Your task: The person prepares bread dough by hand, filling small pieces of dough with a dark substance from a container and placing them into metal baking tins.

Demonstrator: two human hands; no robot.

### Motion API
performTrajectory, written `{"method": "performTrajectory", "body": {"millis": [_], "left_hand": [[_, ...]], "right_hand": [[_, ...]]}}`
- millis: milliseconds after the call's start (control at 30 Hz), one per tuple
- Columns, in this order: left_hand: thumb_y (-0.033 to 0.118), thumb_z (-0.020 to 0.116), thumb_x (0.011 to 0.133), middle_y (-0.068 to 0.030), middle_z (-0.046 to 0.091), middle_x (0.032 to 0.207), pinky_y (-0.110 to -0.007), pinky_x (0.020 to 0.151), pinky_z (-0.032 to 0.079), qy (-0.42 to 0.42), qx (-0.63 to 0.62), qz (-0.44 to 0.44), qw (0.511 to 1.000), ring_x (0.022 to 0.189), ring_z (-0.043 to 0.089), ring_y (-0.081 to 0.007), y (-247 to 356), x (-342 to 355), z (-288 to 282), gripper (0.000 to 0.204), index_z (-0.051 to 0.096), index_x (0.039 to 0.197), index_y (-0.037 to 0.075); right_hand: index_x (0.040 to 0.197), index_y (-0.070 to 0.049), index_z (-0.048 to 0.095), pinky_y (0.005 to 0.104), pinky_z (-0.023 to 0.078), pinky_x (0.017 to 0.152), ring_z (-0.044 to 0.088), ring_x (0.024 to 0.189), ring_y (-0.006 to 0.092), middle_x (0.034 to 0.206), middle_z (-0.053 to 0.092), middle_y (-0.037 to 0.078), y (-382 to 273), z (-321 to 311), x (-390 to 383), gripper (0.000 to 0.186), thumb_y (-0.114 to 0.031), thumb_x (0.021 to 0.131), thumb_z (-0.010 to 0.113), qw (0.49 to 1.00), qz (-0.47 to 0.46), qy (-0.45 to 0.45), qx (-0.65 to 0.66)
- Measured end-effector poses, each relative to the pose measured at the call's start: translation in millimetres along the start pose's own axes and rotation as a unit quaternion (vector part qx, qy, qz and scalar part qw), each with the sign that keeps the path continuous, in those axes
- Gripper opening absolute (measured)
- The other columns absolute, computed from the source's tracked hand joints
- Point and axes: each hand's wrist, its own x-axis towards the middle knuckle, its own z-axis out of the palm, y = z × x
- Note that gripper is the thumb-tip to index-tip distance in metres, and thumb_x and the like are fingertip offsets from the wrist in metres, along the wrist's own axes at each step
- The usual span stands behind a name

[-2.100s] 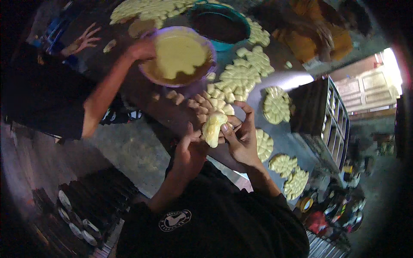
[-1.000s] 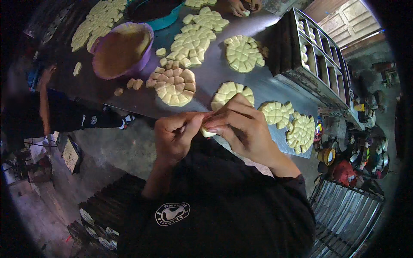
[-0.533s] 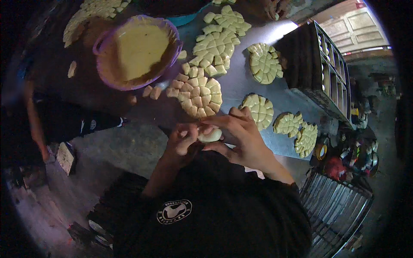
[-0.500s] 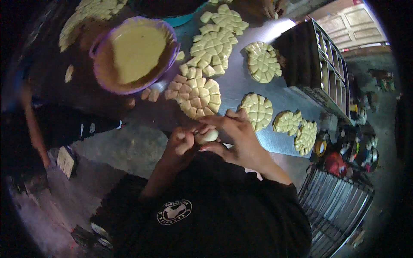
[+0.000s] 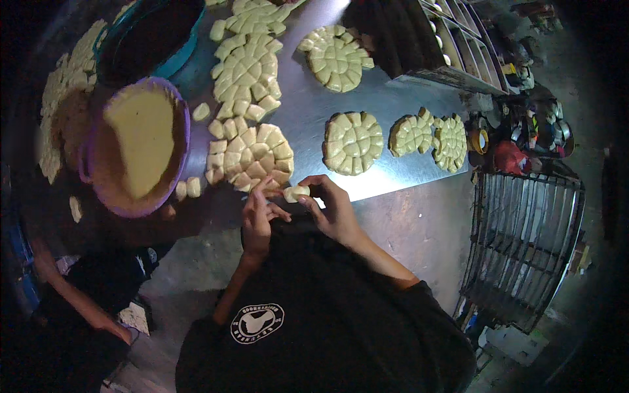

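Note:
A small pale piece of dough [image 5: 296,193] sits between the thumb and fingers of my right hand [image 5: 335,213], just beyond the table's near edge. Beside it, my left hand [image 5: 258,216] has its fingers spread, and its fingertips come close to the dough; whether they touch it I cannot tell. Directly past my hands lies a round of dough cut into wedge-like pieces [image 5: 252,157]. A second cut dough round [image 5: 354,144] is to the right of it. Loose dough pieces [image 5: 189,188] rest left of the nearer round.
At left stands a purple basin [image 5: 185,141] holding a pale yellow mass, with a teal basin [image 5: 187,56] behind it. More cut dough [image 5: 246,72] covers the metal table [image 5: 301,105]. Stacked trays [image 5: 452,77] stand far right, a metal rack [image 5: 524,242] below. Another person's arm [image 5: 85,301] shows at left.
The view has shifted, so the table things appear farther left. My hands have moved apart; the left fingers have opened off the dough piece, which now stays in my right hand.

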Motion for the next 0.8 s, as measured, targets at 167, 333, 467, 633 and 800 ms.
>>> {"method": "performTrajectory", "body": {"millis": [167,333,467,633,800], "left_hand": [[0.042,0.068,0.092,-0.0093,0.069,0.105,-0.038,0.073,0.051,0.047,0.435,-0.030,0.899,0.084,0.067,-0.0221,-51,7,-58,0.037,0.069,0.101,0.006],[0.022,0.068,0.089,-0.0144,0.063,0.120,-0.043,0.098,0.042,0.038,0.659,0.075,0.747,0.116,0.055,-0.0357,-6,-14,-10,0.026,0.066,0.111,0.008],[-0.004,0.054,0.087,-0.0196,0.053,0.137,-0.045,0.113,0.033,0.044,0.601,0.309,0.735,0.134,0.044,-0.0381,-21,48,3,0.051,0.047,0.138,0.001],[-0.012,0.051,0.077,-0.0148,0.052,0.142,-0.045,0.114,0.024,0.053,0.581,0.326,0.744,0.138,0.040,-0.0340,-54,79,7,0.074,0.041,0.147,0.009],[0.001,0.063,0.079,-0.0104,0.058,0.135,-0.043,0.107,0.032,0.119,0.682,0.358,0.626,0.132,0.048,-0.0284,-54,49,27,0.061,0.053,0.138,0.012]], "right_hand": [[0.118,0.000,0.053,0.0409,0.053,0.076,0.065,0.091,0.0343,0.096,0.062,0.017,68,-10,-7,0.035,-0.001,0.087,0.068,0.971,-0.007,0.059,-0.233],[0.100,-0.003,0.059,0.0449,0.050,0.070,0.061,0.085,0.0394,0.089,0.062,0.017,77,-19,48,0.033,-0.011,0.075,0.078,0.959,-0.108,0.010,-0.261],[0.095,-0.001,0.057,0.0481,0.049,0.072,0.061,0.084,0.0394,0.085,0.062,0.018,95,8,100,0.033,-0.014,0.073,0.078,0.934,-0.198,0.050,-0.293],[0.084,-0.004,0.052,0.0323,0.047,0.068,0.058,0.075,0.0164,0.082,0.059,0.008,62,-1,98,0.019,-0.003,0.075,0.070,0.993,0.056,-0.087,0.048],[0.100,-0.005,0.044,0.0261,0.045,0.065,0.055,0.073,0.0124,0.085,0.059,0.007,-78,-142,27,0.036,0.003,0.078,0.072,0.985,-0.171,-0.027,-0.004]]}}
